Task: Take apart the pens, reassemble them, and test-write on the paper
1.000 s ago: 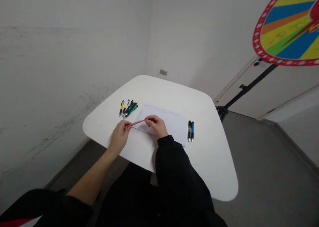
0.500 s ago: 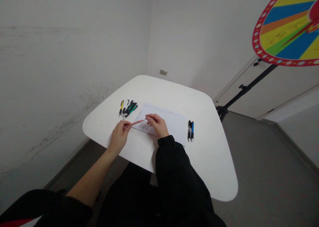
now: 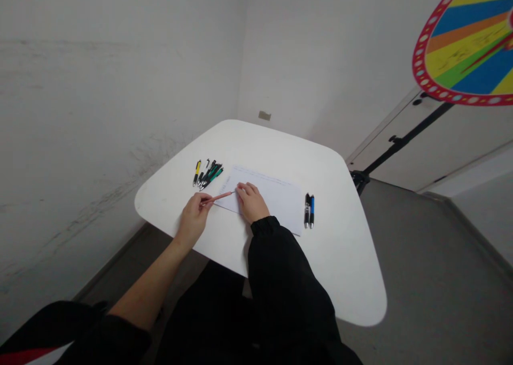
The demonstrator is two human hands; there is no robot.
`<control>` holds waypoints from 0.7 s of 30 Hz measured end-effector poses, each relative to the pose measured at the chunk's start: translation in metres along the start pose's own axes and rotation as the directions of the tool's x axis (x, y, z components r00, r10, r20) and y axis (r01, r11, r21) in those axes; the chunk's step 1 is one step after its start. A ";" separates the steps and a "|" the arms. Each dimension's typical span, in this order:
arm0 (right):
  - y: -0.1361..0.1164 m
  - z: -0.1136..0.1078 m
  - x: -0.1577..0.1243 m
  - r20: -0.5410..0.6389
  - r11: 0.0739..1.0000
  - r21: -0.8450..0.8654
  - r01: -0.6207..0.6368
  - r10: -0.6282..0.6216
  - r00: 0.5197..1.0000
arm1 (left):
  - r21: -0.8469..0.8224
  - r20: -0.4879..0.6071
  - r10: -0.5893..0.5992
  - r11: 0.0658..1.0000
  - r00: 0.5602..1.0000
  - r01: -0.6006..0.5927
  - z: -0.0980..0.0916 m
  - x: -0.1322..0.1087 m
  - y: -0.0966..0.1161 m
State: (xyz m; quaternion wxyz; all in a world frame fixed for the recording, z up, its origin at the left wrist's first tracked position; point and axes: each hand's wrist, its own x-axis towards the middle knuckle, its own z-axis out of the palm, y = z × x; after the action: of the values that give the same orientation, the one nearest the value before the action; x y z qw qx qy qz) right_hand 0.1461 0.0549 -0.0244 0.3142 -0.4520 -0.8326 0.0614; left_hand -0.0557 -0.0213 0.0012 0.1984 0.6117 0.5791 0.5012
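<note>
A pink pen (image 3: 222, 196) lies across the gap between my hands, slanting up to the right, with a thin dark tip at its right end. My left hand (image 3: 193, 218) is closed around its left part, above the front of the table. My right hand (image 3: 253, 203) has its fingers bent together at the tip, over the paper; whether they pinch the tip or some small part is hidden. Beneath that hand, white sheets of paper (image 3: 280, 204) bear lines of handwriting along the top and left.
Several pens (image 3: 210, 173), among them yellow, white and green ones, lie in a cluster at the white table's (image 3: 276, 143) left. A black-and-clear pen (image 3: 306, 211) and a blue pen (image 3: 312, 212) lie right of the paper. A colourful wheel (image 3: 468, 49) stands on a black pole beyond.
My right hand has lowered slightly, and its fingers have closed in at the pen's tip. My left hand keeps its hold on the pen. The view has shifted a little.
</note>
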 end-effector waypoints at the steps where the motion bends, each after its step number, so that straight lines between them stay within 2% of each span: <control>1: 0.001 0.001 0.000 0.009 1.000 -0.010 0.011 -0.011 1.000 | 0.001 -0.001 0.000 1.000 1.000 0.000 0.000 0.000 0.000; 5: 0.002 -0.002 0.001 0.014 1.000 -0.022 0.013 -0.013 1.000 | 0.003 -0.006 0.004 1.000 1.000 -0.004 0.001 0.000 -0.001; 14: 0.004 -0.007 0.002 0.033 0.995 0.042 -0.092 0.090 0.995 | 0.021 0.007 -0.011 1.000 1.000 0.011 0.000 0.000 0.000; 21: 0.008 -0.007 0.002 0.005 0.974 0.164 -0.159 0.160 0.987 | 0.021 0.003 -0.009 1.000 1.000 0.009 0.000 0.000 -0.001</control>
State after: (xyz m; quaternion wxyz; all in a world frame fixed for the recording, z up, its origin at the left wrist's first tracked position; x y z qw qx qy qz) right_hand 0.1547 0.0598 -0.0213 0.3479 -0.4904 -0.7843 0.1529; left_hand -0.0563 -0.0211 0.0000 0.1951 0.6117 0.5866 0.4935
